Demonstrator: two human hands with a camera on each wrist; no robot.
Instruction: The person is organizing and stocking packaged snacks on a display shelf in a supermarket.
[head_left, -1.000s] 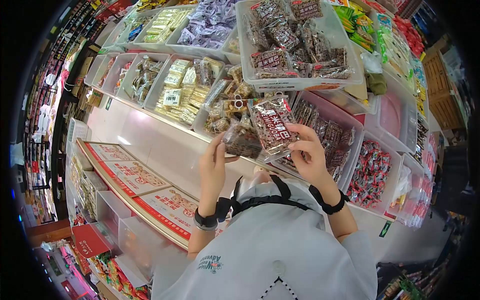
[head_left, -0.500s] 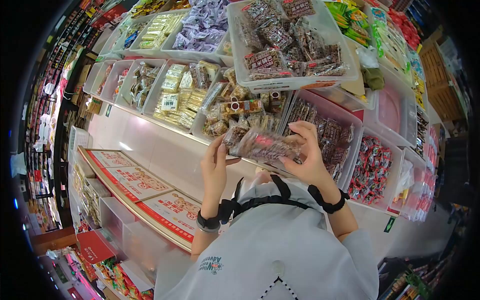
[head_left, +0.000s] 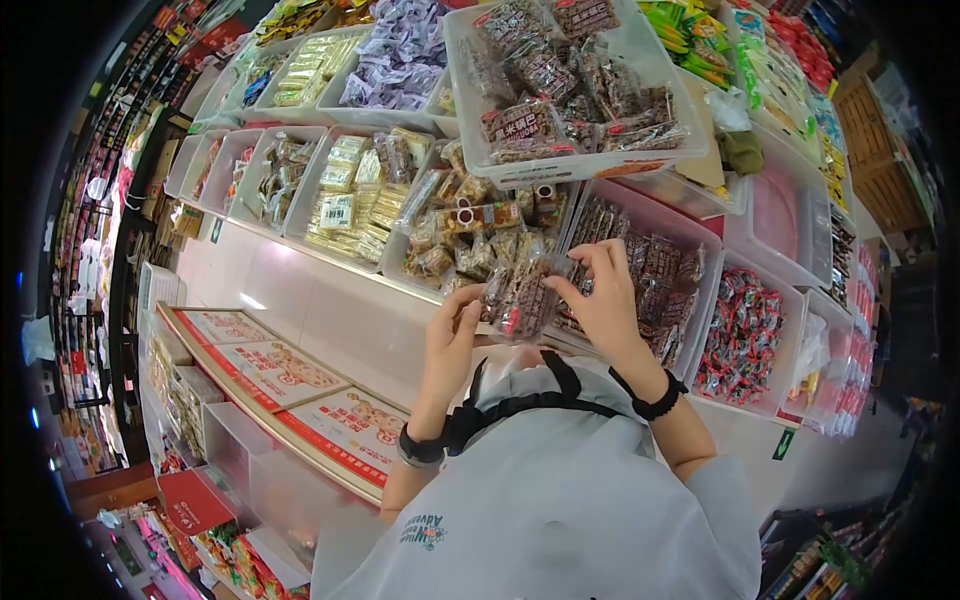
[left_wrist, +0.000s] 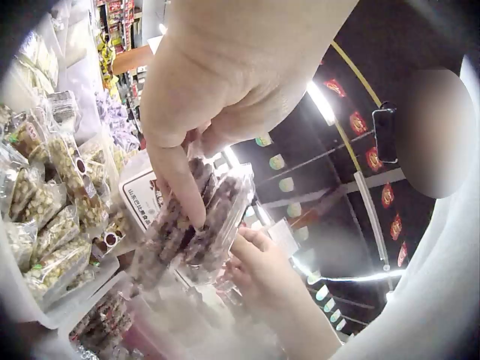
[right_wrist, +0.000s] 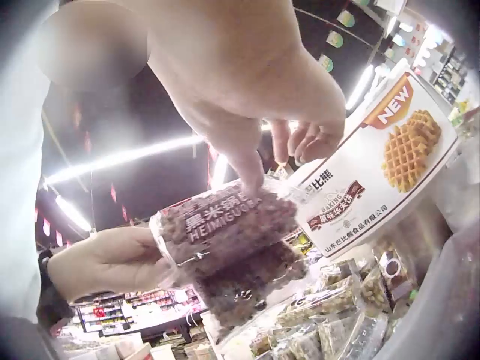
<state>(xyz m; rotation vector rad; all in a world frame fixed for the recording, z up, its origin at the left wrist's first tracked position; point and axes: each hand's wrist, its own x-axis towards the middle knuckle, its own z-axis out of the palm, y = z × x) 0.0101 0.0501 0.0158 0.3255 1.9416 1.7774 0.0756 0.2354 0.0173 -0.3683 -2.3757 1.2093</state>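
Two clear packets of dark rice crackers, labelled HEIMIGUOBA, are held together in front of the chest; the upper packet (right_wrist: 225, 232) lies over the lower packet (right_wrist: 259, 289) in the right wrist view. My left hand (head_left: 450, 340) grips the pair at their left side, one finger stretched over them in the left wrist view. At the other side, my right hand (head_left: 608, 300) pinches the edge of the upper packet with thumb and fingertip, its other fingers curled. Behind them stands a large plastic tub (head_left: 575, 172) heaped with the same kind of packets.
Below the tub, a bin (head_left: 708, 235) holds more dark packets. A bin of nut bars (head_left: 480, 218) is just beyond the hands, with gold-wrapped snacks (head_left: 350, 210) to its left. Red-wrapped sweets (head_left: 742, 325) fill a bin at right. A red-bordered poster panel (head_left: 290, 375) slopes at left.
The right hand's upper packet has turned from facing up, through lying sideways, to standing against the other packet. The left hand has moved right, bringing both packets together.
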